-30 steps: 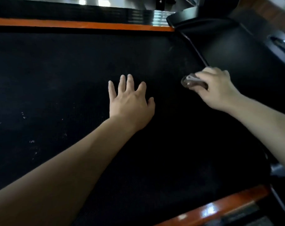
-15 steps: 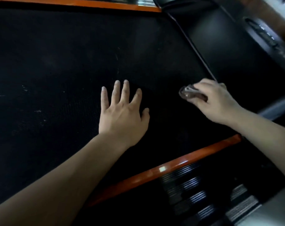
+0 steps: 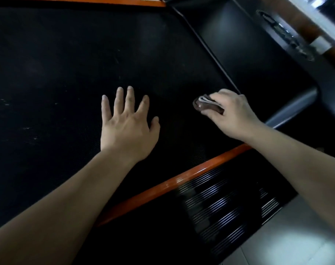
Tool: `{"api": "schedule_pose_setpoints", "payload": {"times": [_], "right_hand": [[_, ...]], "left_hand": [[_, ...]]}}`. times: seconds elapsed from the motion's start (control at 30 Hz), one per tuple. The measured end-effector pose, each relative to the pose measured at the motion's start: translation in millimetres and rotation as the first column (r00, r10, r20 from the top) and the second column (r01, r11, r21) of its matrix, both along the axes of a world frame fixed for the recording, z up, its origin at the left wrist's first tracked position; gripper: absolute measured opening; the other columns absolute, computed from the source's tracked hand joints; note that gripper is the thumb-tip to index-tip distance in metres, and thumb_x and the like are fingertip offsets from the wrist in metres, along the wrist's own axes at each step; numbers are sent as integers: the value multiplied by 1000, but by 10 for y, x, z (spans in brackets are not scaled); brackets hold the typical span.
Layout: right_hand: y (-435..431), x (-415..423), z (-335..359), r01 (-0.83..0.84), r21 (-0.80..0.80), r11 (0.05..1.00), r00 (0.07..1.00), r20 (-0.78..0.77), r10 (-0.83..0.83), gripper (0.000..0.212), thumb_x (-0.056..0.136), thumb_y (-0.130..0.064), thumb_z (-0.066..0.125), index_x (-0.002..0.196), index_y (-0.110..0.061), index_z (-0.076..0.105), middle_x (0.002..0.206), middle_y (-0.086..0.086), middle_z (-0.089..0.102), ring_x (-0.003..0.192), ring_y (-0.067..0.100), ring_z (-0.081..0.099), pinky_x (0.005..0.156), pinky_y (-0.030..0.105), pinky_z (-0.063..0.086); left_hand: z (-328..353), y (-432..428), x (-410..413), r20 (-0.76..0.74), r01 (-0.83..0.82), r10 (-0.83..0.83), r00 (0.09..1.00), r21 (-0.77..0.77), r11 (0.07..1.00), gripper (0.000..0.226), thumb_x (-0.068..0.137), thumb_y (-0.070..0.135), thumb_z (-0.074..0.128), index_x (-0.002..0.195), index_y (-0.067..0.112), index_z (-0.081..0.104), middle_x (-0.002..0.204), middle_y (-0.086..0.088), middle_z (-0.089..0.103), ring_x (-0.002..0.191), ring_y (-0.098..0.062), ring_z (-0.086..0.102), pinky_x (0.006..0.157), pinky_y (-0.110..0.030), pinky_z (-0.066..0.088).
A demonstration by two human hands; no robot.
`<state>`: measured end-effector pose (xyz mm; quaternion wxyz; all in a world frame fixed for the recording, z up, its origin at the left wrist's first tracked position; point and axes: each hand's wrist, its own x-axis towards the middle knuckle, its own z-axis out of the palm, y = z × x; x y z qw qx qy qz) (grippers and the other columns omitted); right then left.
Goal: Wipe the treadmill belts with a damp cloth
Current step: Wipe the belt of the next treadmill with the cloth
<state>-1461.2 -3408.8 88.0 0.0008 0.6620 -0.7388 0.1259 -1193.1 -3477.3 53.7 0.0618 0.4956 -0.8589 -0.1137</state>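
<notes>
1. Cloth [image 3: 207,105], folded into a small dark wad with pale edges showing, sits pinched in your right hand [image 3: 233,115]; your fingers curl over it and hold it down on the treadmill belt [image 3: 57,64].
2. Your left hand [image 3: 126,129] lies flat on the belt with its fingers spread, holding nothing. It is just left of the cloth and not touching it.
3. The belt's long axis runs side to side in front of you, between the near orange rail [image 3: 182,180] and the far orange rail [image 3: 86,0]. It ends at the black motor cover [image 3: 249,54] just beyond your right hand.
4. Nearly all the open belt lies to the left of the cloth, so the coming stroke probably has to travel leftward along that axis. Your left hand sits in that path and likely needs to lift or shift.
5. Pale specks [image 3: 28,129] mark the belt well left of your left hand, which is the nearer hand to them, though your right holds the cloth.
</notes>
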Motion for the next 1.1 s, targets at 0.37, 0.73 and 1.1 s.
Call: {"api": "schedule_pose_setpoints", "payload": {"times": [0.37,0.73,1.1], "right_hand": [[125,-278,237,303,148,941,935,-239,-263,23,89,-44,69,102,-25,64,98,1,59,103,33,60,89,44,38],[345,-90,167,450,59,891,880,-201,-430,29,93,-46,64,85,-20,54,92,11,62,85,35,59,69,35,39],[103,220,132,596,28,803,803,-25,-595,33,98,-44,56,102,-12,60,108,17,66,103,41,62,84,42,46]], "left_hand": [[-2,-16,26,-15,22,-22,1000,1,1000,69,103,58,22,163,24,18,173,-13,2,159,-30,-10,127,-56,-7],[33,-33,49,-26,49,-49,998,20,999,69,103,57,25,163,23,21,173,-14,3,159,-30,-8,127,-54,-8],[113,93,825,28,188,-191,981,72,979,70,102,60,21,164,29,14,174,-5,-4,159,-23,-13,128,-50,-9]]}}
